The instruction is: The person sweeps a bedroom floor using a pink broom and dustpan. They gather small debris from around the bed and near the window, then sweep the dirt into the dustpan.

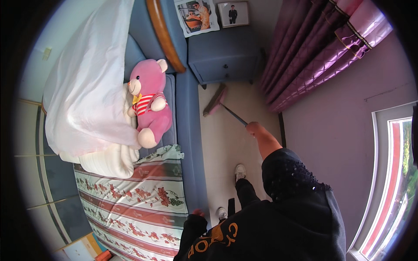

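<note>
My right hand [253, 129] grips the dark handle [234, 114] of a broom. Its pink head [217, 101] rests on the pale floor, just in front of a blue nightstand [225, 58], with dark bristles facing the bed side. Low in the picture, my left hand [198, 212] hangs by the blue bed frame [192, 137]. Only its fingers show past the black sleeve, and whether they are closed or hold anything is unclear.
A pink teddy bear [152, 104], a folded cream quilt [107, 160] and white sheer cloth [91, 84] lie on the bed to the left. Purple curtains [300, 55] hang beside the wall at right, near a window [388, 182]. Two pictures, one a framed photo [241, 18], stand on the nightstand.
</note>
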Motion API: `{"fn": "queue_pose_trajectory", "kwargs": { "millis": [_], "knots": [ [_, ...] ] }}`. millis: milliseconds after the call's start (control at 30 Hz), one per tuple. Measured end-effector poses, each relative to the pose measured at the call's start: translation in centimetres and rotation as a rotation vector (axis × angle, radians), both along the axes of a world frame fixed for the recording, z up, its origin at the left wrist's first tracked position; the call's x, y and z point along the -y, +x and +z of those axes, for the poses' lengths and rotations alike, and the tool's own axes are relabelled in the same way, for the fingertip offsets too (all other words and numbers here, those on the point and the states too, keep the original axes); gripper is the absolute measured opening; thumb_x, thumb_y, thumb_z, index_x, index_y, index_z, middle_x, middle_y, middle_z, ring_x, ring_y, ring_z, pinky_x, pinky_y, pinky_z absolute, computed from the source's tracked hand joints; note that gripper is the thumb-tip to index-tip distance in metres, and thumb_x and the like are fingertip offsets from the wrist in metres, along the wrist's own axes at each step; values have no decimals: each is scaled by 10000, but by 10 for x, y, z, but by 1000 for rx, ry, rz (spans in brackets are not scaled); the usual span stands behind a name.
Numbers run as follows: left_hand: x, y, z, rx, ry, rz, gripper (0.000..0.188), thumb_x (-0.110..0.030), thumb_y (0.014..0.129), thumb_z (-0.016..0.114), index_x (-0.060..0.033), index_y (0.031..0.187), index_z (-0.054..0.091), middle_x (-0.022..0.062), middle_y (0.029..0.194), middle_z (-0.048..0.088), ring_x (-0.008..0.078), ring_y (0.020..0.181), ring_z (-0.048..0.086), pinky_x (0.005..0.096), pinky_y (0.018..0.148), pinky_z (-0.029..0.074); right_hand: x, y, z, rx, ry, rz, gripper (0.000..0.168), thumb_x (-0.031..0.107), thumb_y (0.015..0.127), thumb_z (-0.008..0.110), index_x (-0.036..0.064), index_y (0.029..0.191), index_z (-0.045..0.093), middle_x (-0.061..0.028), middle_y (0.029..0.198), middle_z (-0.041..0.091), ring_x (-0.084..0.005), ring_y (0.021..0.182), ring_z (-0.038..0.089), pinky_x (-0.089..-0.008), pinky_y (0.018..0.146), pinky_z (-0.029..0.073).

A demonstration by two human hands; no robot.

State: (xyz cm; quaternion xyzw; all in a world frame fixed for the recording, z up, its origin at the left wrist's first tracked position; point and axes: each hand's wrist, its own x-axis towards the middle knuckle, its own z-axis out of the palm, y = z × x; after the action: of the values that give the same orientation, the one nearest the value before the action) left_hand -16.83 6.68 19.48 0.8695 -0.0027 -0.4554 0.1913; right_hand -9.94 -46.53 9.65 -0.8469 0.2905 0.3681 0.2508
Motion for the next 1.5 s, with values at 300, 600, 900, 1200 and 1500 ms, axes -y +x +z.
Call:
{"fn": "queue_pose_trajectory", "kwargs": {
  "millis": [300,600,900,1200,1500],
  "knots": [
    [-9,23,32,17,99,-112,492,-162,581,642,-63,1003,410,90,929,395,191,847,389,297,693,360,16,-94,-15,182,126,-326,63,43,611,503,-6,585,473,-103,469,435,-192,439,466,-328,357,308],
    [-33,43,7,77,15,-329,519,-171,572,649,-59,1015,405,100,973,380,200,889,377,299,718,353,-80,-324,34,154,558,-1423,137,144,711,404,47,614,416,-28,486,342,-102,398,326,-241,338,235],
    [-69,4,2,120,-146,-534,545,-179,562,656,-55,1026,399,109,1017,366,210,931,365,302,742,347,-363,-576,119,178,350,-1253,224,186,722,434,57,543,396,-25,466,332,-121,416,345,-253,370,276],
    [-179,-25,12,141,-55,-616,572,-188,553,663,-50,1038,394,119,1061,352,219,973,353,304,767,341,-568,-689,268,-151,106,-1089,282,317,710,459,54,785,524,-78,730,521,-173,578,487,-325,519,396],
    [-131,-57,14,287,-400,-431,599,-196,543,670,-46,1049,388,129,1105,337,228,1015,341,306,792,335,-493,-814,247,-895,238,-476,404,436,711,421,81,842,564,-45,796,571,-200,744,527,-338,665,409]
  ]
}}
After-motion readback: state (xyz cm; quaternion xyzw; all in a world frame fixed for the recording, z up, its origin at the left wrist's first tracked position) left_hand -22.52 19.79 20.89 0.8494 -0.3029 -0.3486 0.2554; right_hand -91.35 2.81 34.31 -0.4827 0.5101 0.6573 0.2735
